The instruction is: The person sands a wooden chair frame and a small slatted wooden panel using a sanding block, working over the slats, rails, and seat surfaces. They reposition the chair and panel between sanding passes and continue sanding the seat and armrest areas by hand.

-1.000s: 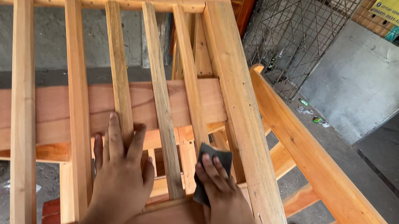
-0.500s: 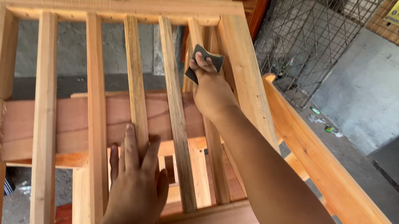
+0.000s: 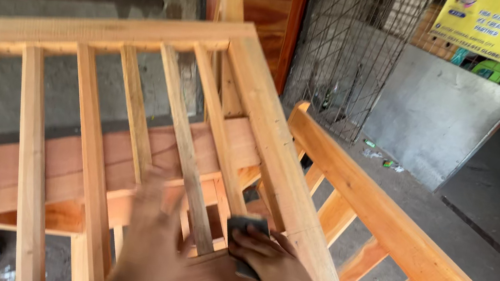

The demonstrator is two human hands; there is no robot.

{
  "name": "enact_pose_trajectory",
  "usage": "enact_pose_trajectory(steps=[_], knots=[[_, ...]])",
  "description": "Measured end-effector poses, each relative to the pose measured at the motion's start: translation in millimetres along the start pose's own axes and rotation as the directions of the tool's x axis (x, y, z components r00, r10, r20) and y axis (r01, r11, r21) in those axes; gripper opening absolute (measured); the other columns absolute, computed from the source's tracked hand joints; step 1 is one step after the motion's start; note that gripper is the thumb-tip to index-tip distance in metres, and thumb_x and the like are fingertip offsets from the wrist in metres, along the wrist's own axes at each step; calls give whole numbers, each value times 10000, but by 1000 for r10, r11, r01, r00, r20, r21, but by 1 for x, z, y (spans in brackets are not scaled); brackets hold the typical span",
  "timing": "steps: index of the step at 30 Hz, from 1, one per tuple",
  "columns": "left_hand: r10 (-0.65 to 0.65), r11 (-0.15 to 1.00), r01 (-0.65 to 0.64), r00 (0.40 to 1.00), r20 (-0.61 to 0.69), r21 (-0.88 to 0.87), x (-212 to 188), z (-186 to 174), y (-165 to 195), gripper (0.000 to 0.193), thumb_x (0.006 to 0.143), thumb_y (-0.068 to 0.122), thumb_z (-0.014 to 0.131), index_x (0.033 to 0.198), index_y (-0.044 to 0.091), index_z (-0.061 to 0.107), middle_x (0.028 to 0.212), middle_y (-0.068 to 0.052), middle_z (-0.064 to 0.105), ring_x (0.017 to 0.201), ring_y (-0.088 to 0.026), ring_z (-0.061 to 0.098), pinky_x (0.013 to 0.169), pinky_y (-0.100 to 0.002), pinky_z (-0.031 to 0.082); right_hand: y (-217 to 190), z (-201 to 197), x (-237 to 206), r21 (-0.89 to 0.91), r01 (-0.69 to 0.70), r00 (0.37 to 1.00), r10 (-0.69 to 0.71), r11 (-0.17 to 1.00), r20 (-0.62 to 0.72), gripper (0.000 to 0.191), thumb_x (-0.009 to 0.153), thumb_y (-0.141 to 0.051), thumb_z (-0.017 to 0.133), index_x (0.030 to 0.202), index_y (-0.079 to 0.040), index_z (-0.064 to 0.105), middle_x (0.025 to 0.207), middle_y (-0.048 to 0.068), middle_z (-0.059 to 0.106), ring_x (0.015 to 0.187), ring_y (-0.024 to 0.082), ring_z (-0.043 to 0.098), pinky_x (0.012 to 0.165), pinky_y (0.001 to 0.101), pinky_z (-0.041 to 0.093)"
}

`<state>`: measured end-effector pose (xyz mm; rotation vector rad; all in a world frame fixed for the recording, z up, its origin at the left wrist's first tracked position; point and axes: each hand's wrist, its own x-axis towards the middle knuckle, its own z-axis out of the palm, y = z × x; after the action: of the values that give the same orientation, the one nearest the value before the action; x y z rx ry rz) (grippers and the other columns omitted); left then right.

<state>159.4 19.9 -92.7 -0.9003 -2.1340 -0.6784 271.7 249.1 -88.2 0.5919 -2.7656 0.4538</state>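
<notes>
Head view: right hand (image 3: 274,266) presses a dark sanding pad (image 3: 247,232) against the pale slatted wooden frame (image 3: 276,144); left hand (image 3: 158,246) (blurred, grip unclear) rests beside it.

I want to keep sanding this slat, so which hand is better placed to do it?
Right. The right hand presses the dark sanding pad at the slat's base; the blurred left hand holds none.

Soft, even daylight; the hands (image 3: 212,260) are motion-blurred.

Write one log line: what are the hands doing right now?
right hand: presses dark sanding pad on wooden frame | left hand: blurred, flat on slats
</notes>
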Motion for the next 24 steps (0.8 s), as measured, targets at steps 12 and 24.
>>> enact_pose_trajectory(steps=[12,24], knots=[[144,989,-145,989,-15,-24,54,-34,35,179,737,-27,658,904,17,614,1233,-168,630,1136,-380,619,1197,-501,399,52,-12,20,294,-183,759,325,938,-564,560,951,-275,673,1410,-22,476,1441,230,475,1299,406,529,1077,443,454],[145,965,-210,927,346,159,10,45,39,599,885,166,595,1477,142,507,1564,-77,485,1451,-306,403,1151,-662,236,53,18,39,26,-657,679,607,753,-413,866,915,-479,615,1569,-71,220,1522,231,387,1388,408,393,1106,544,300]])
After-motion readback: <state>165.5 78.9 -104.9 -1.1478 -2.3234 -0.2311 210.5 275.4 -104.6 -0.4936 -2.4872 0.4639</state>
